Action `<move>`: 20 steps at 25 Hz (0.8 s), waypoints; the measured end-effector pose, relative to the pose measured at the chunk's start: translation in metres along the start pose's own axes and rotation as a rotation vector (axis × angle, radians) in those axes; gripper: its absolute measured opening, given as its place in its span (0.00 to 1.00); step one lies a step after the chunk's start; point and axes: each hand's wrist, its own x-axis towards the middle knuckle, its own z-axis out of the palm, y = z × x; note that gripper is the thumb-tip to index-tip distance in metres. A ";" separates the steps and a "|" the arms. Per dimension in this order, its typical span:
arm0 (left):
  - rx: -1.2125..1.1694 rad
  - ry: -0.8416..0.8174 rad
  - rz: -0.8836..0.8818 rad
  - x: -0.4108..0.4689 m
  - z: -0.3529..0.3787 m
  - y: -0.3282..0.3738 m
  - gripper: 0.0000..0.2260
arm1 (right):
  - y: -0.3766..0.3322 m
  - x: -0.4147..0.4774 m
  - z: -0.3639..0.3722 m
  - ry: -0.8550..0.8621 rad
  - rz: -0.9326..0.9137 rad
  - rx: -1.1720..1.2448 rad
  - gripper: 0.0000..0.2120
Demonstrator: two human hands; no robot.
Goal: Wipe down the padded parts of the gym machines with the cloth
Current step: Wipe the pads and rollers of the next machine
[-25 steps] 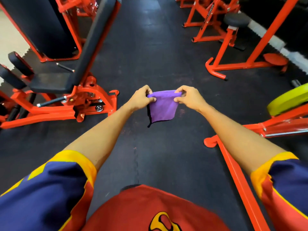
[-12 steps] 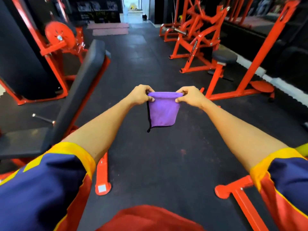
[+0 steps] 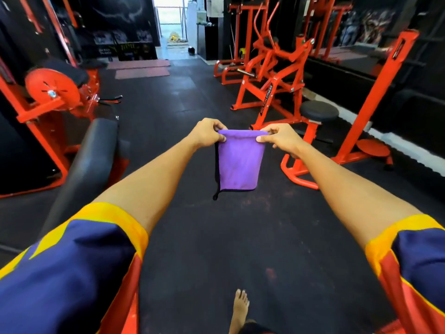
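Pinching cloth (image 3: 238,162) top w/ left hand (image 3: 207,134) & right hand (image 3: 282,139), grip unchanged, view raised, bare foot (image 3: 240,307) appears

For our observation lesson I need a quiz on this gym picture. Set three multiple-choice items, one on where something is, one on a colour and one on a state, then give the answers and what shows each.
1. Where is the round black seat relative to the cloth?
A. to its left
B. to its right and farther away
C. right beneath it

2. What colour is the cloth?
A. green
B. white
C. purple

3. How is the cloth held?
A. It hangs, pinched at its top edge by the left hand and the right hand
B. It lies flat on the ground
C. One hand presses it on a pad

Answers:
1 B: the seat shows right of the cloth, beyond the right hand.
2 C: the fabric is purple with a dark edge.
3 A: both hands pinch the top corners and the rest hangs free.
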 end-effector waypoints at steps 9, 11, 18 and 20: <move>-0.074 0.013 -0.007 0.232 0.002 -0.033 0.13 | 0.037 0.227 -0.045 0.021 0.039 -0.029 0.10; -0.162 0.007 -0.034 0.289 0.001 -0.037 0.13 | 0.043 0.275 -0.058 0.036 0.046 -0.039 0.10; -0.432 -0.110 -0.036 0.483 0.022 -0.087 0.13 | 0.092 0.440 -0.081 0.108 0.112 -0.109 0.08; -0.465 -0.134 -0.024 0.544 0.026 -0.103 0.14 | 0.105 0.490 -0.087 0.122 0.136 -0.153 0.08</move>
